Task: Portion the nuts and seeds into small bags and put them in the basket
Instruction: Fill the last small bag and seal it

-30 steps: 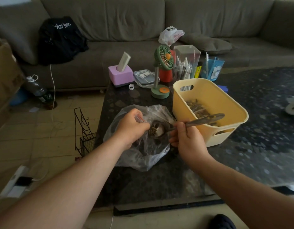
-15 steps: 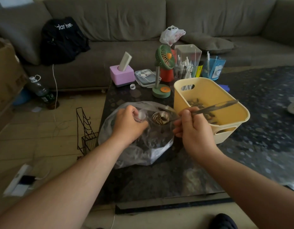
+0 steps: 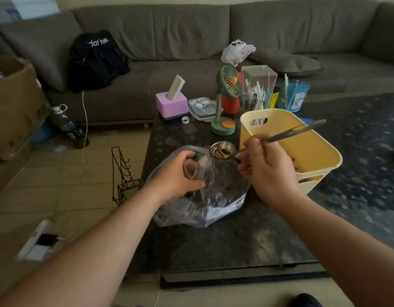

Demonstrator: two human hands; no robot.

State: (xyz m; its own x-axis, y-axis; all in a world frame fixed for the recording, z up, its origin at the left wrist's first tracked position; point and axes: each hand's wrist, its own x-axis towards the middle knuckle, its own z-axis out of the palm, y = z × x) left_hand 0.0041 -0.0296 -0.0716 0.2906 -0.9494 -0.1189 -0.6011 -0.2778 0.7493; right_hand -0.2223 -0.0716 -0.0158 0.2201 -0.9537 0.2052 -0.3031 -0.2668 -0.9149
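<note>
A large clear plastic bag (image 3: 213, 207) of seeds lies on the dark table (image 3: 213, 247). My left hand (image 3: 178, 176) grips a small clear bag (image 3: 199, 168) above it, holding its mouth up. My right hand (image 3: 264, 167) holds a metal spoon (image 3: 222, 150) by the handle. The spoon's bowl is full of striped sunflower seeds and hovers just above and to the right of the small bag's mouth. The yellow basket (image 3: 320, 149) stands to the right, behind my right hand, with some filled bags barely visible inside.
Behind the bags stand a green desk fan (image 3: 227, 89), a pink tissue box (image 3: 171, 105), a flat lidded container (image 3: 203, 106), a clear straw holder (image 3: 258, 85) and a blue cup (image 3: 293, 96). A wire rack (image 3: 125, 178) stands on the floor left of the table. A grey sofa runs along the back.
My right hand lifted the spoon out of the large bag, loaded with seeds, and raised it above the small bag. My left hand stayed on the small bag.
</note>
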